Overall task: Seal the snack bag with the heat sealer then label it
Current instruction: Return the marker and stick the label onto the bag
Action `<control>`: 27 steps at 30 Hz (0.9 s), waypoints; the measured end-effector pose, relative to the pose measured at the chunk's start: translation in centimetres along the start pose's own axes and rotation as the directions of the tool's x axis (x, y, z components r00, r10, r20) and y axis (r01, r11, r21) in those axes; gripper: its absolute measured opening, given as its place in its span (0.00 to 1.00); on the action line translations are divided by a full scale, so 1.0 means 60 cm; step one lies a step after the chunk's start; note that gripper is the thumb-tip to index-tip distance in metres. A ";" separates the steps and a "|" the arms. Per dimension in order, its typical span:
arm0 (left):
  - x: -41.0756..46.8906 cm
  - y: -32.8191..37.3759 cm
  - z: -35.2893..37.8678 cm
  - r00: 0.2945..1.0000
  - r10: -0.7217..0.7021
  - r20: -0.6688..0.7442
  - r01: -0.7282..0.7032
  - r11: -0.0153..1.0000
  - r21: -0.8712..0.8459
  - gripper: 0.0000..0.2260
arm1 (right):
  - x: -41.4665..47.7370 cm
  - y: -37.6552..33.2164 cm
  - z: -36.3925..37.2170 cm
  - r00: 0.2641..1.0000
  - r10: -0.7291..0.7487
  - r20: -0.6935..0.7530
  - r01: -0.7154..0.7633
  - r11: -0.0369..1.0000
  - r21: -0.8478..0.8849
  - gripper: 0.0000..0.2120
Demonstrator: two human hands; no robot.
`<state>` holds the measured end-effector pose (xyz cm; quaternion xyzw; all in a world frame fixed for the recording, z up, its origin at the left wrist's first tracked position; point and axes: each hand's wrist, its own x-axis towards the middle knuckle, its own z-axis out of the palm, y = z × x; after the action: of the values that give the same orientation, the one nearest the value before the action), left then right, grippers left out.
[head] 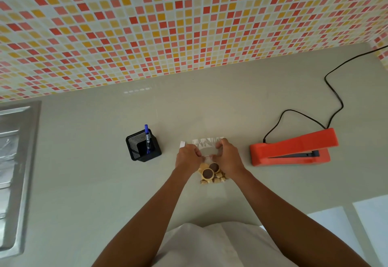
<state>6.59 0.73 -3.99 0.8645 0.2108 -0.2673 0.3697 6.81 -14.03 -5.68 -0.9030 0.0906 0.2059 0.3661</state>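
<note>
A clear snack bag [207, 151] is laid flat on the grey desk [84, 182], straight ahead of the person, between a pen holder on the left and the heat sealer on the right. Its open top edge is pointed toward the tiled wall [147, 25]. Cookies [210, 174], round with dark centres plus smaller tan pieces, are gathered in the near end of the bag.

The bag is gripped at mid-height from both sides. The left hand [187, 158] is curled, with the bag's left edge pinched between thumb and fingers. The right hand [228, 157] is curled the same way on the right edge. Thumbs are turned inward, close together above the cookies. Nothing else is held in either hand.

A small white label [182, 144] is seen on the desk just beside the bag's upper left corner, partly hidden behind the left hand.

The orange heat sealer [294, 149] is set to the right of the bag, apart from it. Its upper arm is tilted up, with a gap shown at the right end. A black cord [334, 92] is run from it toward the far right corner.

A black mesh pen holder [142, 149] is placed left of the bag, with a blue marker [147, 137] stood upright in it. A steel sink [14, 161] is cut off at the left edge. A white garment [210, 245] is visible at the bottom.
</note>
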 end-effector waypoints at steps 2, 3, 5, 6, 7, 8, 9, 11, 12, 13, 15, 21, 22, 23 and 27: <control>0.001 -0.002 0.000 1.000 0.006 -0.004 -0.006 1.000 0.006 0.06 | -0.001 0.003 -0.005 1.000 -0.003 0.000 0.003 0.999 0.033 0.14; 0.001 -0.002 0.000 1.000 0.010 -0.005 -0.010 1.000 0.009 0.06 | -0.003 0.005 -0.007 1.000 -0.006 -0.001 0.006 0.999 0.046 0.14; 0.001 -0.002 0.000 1.000 0.017 -0.008 -0.017 1.000 0.016 0.06 | -0.004 0.006 -0.009 1.000 -0.012 -0.012 0.013 0.998 0.059 0.13; 0.001 -0.003 0.000 1.000 0.019 -0.009 -0.019 1.000 0.022 0.05 | -0.004 0.006 -0.011 1.000 -0.016 -0.016 0.017 0.998 0.060 0.14; 0.002 -0.003 0.000 1.000 0.024 -0.010 -0.024 0.999 0.033 0.04 | -0.004 0.006 -0.011 1.000 -0.023 -0.020 0.024 0.998 0.055 0.14; 0.000 -0.003 -0.001 0.999 0.031 -0.012 -0.030 0.998 0.050 0.03 | -0.004 0.007 -0.012 0.999 -0.030 -0.023 0.031 0.999 0.045 0.14; -0.001 -0.003 0.000 0.999 0.043 -0.019 -0.041 0.996 0.073 0.02 | -0.003 0.009 -0.012 0.999 -0.039 -0.024 0.040 0.999 0.035 0.14; -0.006 -0.005 0.004 0.996 0.074 -0.052 -0.067 0.990 0.128 0.03 | 0.000 0.013 -0.011 0.998 -0.057 -0.024 0.057 0.998 0.014 0.13; -0.009 -0.005 0.005 0.994 0.083 -0.066 -0.073 0.987 0.144 0.04 | 0.000 0.014 -0.011 0.998 -0.059 -0.021 0.059 0.998 0.009 0.13; -0.012 -0.004 0.007 0.993 0.090 -0.074 -0.078 0.985 0.151 0.05 | 0.001 0.013 -0.010 0.998 -0.053 -0.017 0.053 0.998 0.014 0.13; -0.015 -0.005 0.011 0.992 0.098 -0.082 -0.085 0.984 0.155 0.10 | -0.001 0.011 -0.010 0.999 -0.036 -0.005 0.036 0.998 0.043 0.12; -0.009 -0.004 0.011 0.990 0.124 -0.065 -0.109 0.975 0.195 0.08 | -0.001 0.006 -0.003 1.000 -0.023 0.014 0.022 0.999 0.035 0.16; -0.009 -0.003 0.009 0.990 0.128 -0.054 -0.115 0.974 0.197 0.06 | 0.000 0.006 -0.004 1.000 -0.023 0.014 0.023 0.999 0.032 0.15; -0.008 -0.004 0.008 0.990 0.132 -0.046 -0.120 0.973 0.197 0.05 | 0.001 0.005 -0.006 1.000 -0.019 0.013 0.019 0.999 0.034 0.15; -0.005 -0.009 0.008 0.989 0.145 -0.029 -0.137 0.972 0.193 0.05 | 0.000 0.006 -0.014 1.000 -0.013 0.010 0.012 1.000 0.027 0.14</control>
<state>5.92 0.68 -4.35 0.9143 0.1302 -0.2407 0.2985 6.98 -14.87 -5.39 -0.8976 0.0858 0.2069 0.3797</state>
